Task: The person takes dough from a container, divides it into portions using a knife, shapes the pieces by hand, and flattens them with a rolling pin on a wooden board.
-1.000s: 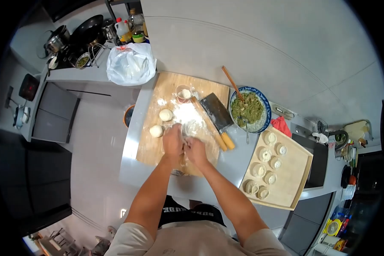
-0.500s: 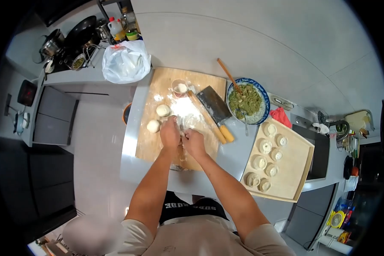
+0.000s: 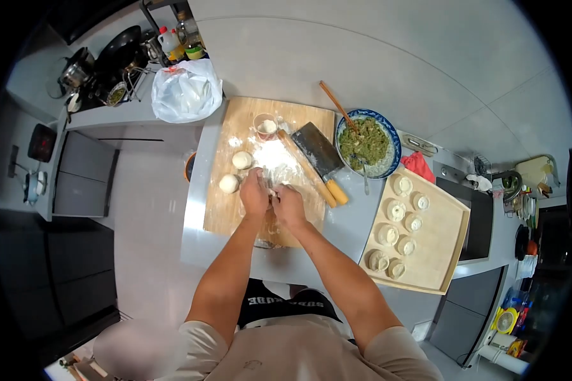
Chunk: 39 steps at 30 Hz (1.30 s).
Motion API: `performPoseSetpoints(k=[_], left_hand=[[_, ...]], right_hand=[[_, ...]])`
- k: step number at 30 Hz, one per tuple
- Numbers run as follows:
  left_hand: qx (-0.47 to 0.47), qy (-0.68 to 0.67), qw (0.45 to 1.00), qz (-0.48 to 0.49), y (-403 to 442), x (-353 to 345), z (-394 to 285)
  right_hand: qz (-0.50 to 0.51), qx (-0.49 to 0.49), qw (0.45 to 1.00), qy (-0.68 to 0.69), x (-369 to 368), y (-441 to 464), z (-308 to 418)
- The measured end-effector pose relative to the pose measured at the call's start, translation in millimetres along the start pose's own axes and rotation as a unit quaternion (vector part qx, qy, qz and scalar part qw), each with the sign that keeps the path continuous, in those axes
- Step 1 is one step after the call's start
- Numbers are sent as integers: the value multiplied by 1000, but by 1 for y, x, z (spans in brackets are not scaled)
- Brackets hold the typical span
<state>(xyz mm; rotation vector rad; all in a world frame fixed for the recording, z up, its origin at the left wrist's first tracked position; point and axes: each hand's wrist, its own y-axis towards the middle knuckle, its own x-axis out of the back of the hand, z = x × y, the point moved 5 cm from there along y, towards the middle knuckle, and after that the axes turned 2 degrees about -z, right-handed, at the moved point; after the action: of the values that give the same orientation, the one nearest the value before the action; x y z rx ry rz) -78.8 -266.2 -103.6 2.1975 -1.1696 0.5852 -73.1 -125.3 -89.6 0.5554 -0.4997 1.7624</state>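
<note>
My left hand and my right hand are close together over the front part of the floured wooden board. Their fingers are bent inward around something small and pale that I cannot make out. Two white dough balls lie just left of my left hand. Beyond my hands, a small cup with white flour stands on the board. To the right of my hands lie a rolling pin and a cleaver with a yellowish handle.
A blue-rimmed bowl of green filling holds chopsticks and a spoon. Right of the board, a wooden tray carries several round filled dough pieces. A white plastic bag sits at the back left, and a red cloth lies behind the tray.
The view has shifted a little, so the board and bowl appear higher in the frame. Both hands stay together at the same part of the board, with slight finger movement.
</note>
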Motion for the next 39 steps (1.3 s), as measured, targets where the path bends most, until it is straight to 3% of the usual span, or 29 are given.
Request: performPoseSetpoints(k=[1, 2, 3, 5, 6, 7, 9, 11, 12, 14, 15, 16, 17, 18, 19, 21, 22, 23, 25, 27, 29, 30, 31, 33, 34, 35, 37, 39], left_hand=[[-4, 1, 1000, -1, -2, 0, -2], [172, -189, 966, 28, -7, -6, 13], [338, -366, 865, 56, -19, -14, 22], [304, -326, 892, 70, -26, 7, 11], [218, -251, 938, 98, -26, 14, 4], [128, -174, 968, 126, -25, 15, -3], [104, -148, 977, 115, -21, 6, 6], [-96, 9, 995, -39, -3, 3, 5], [-95, 9, 995, -38, 3, -1, 4], [-19, -3, 999, -33, 12, -1, 4], [-24, -4, 999, -36, 10, 1, 0], [142, -189, 972, -1, 2, -4, 13], [300, -361, 882, 38, -13, -14, 23], [295, -325, 897, 51, -23, -3, 9], [296, -325, 897, 48, -32, 4, 10], [97, -127, 984, 76, -30, 14, -3], [57, -128, 988, 71, -29, 13, -7], [57, -130, 987, 72, -23, 8, -4], [-67, 44, 997, 8, -5, 7, -13], [-42, 45, 997, 40, 0, -1, -9], [41, -62, 997, 20, 6, -8, 2], [179, -243, 952, 46, -4, -13, 7], [176, -242, 953, 42, -9, -6, 3], [261, -338, 901, 71, -30, -1, 8], [188, -222, 954, 78, -32, 6, 9], [188, -223, 954, 72, -32, 8, 16], [-42, -33, 996, 68, -28, 16, -4], [-18, -3, 997, 76, -12, 8, -7]], right_hand=[[-11, 60, 998, -33, 4, 2, 7], [-14, 95, 995, 2, 8, -8, 12], [-16, 98, 995, 3, 14, -18, 13], [54, 116, 978, 162, 19, -35, 14], [44, 65, 975, 206, 24, -37, 17], [45, 65, 976, 204, 20, -36, 15], [39, -19, 987, 154, 8, -30, 4], [-6, 0, 997, 77, -7, -10, 0], [-48, 14, 999, 1, -8, -6, 0], [-27, 9, 999, -14, -11, 2, -2], [-10, 9, 1000, -28, -9, 8, 1], [-15, 13, 999, -27, -1, 5, 7], [-27, 83, 996, 2, 9, -7, 17], [-35, 149, 988, 30, 16, -22, 26], [-33, 150, 988, 30, 18, -30, 25], [19, 43, 989, 138, 14, -36, 10], [-7, 4, 987, 164, 10, -35, 3], [-8, 4, 987, 162, 4, -27, -2], [40, -49, 998, 21, -8, -9, -14], [40, -57, 997, 23, -8, 5, -13], [32, -49, 998, 28, -1, 11, -4], [0, 27, 1000, 10, 9, 4, 5], [-32, 102, 994, -8, 17, -7, 13], [-14, 103, 993, 63, 25, -34, 16], [3, 109, 985, 130, 25, -38, 18], [6, 114, 985, 129, 23, -37, 21], [26, -20, 991, 131, 10, -37, 1], [-9, 14, 995, 99, 1, -19, -5]])
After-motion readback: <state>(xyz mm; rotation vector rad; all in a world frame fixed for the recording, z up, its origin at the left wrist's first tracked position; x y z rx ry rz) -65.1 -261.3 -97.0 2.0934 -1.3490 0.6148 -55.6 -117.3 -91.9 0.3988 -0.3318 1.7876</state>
